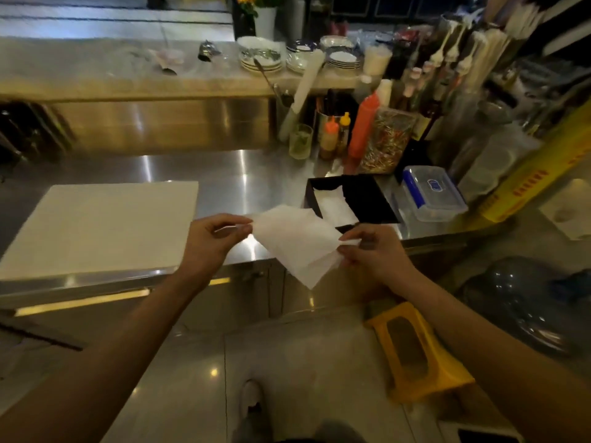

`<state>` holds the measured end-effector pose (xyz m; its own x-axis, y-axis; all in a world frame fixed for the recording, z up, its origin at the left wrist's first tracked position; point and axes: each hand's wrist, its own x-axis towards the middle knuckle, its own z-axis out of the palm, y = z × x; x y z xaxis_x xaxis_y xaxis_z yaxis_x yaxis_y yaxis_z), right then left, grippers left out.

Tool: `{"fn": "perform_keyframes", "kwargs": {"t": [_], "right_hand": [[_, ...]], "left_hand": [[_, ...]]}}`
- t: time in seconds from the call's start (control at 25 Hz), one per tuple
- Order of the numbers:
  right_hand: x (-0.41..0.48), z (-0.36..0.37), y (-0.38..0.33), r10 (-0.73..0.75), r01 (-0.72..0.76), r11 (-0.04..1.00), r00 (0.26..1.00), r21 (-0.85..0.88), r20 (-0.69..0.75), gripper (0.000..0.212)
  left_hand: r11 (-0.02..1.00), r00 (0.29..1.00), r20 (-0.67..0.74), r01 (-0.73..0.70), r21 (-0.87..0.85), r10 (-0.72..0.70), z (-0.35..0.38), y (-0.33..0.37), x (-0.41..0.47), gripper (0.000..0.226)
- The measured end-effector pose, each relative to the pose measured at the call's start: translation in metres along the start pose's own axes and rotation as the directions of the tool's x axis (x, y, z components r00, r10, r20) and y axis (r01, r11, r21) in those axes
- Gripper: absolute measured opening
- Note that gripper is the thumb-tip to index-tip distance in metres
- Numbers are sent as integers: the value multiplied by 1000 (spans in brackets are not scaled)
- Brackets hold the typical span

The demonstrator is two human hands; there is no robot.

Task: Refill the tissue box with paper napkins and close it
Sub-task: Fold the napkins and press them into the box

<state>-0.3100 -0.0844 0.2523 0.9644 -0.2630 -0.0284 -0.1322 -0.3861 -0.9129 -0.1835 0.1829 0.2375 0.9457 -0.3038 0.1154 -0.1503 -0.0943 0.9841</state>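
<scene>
The left hand (pixel 211 241) and right hand (pixel 374 254) each pinch an opposite corner of a napkin (pixel 294 241) held just short of the open tissue box (pixel 364 193) on the counter (pixel 224 174), seemingly part-filled; pulling too hard could tear the thin sheet

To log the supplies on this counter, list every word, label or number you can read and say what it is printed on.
Nothing here can be read as text.
Red print along the yellow carton: too blurred to read.
Blue label on the lid of the clear plastic container: too small to read.
Labels on the bottles at the back: blurred.
</scene>
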Motion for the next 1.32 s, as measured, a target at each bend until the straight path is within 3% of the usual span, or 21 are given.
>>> {"fn": "perform_keyframes", "kwargs": {"t": [0.2,0.44,0.72,0.92,1.12,1.2,1.28,1.32], "right_hand": [[49,-1,36,122,-126,992,983,-24,-137,13],[117,-34,92,207,-202,978,954,47,-218,15],[179,-35,156,354,-320,932,903,167,-243,13],[189,-25,169,462,-444,887,861,128,-213,15],[198,-21,164,397,-441,886,881,-145,-258,22],[200,-27,152,421,-457,829,889,-321,-180,38],[203,-35,137,490,-478,724,864,-497,-116,55],[206,-37,128,452,-440,698,883,-565,-129,57]], "left_hand": [[995,981,165,103,-3,-102,33,-44,93,15],[979,946,265,161,122,-189,104,-87,193,17],[948,939,275,121,296,-206,176,-115,292,25],[874,909,362,4,486,-205,197,-149,309,22],[894,901,414,-73,442,-131,204,-156,307,25],[900,927,359,-64,431,-106,204,-152,297,29],[843,928,371,-177,509,-29,206,-150,285,41],[791,912,410,-250,559,-1,208,-153,278,48]]}}
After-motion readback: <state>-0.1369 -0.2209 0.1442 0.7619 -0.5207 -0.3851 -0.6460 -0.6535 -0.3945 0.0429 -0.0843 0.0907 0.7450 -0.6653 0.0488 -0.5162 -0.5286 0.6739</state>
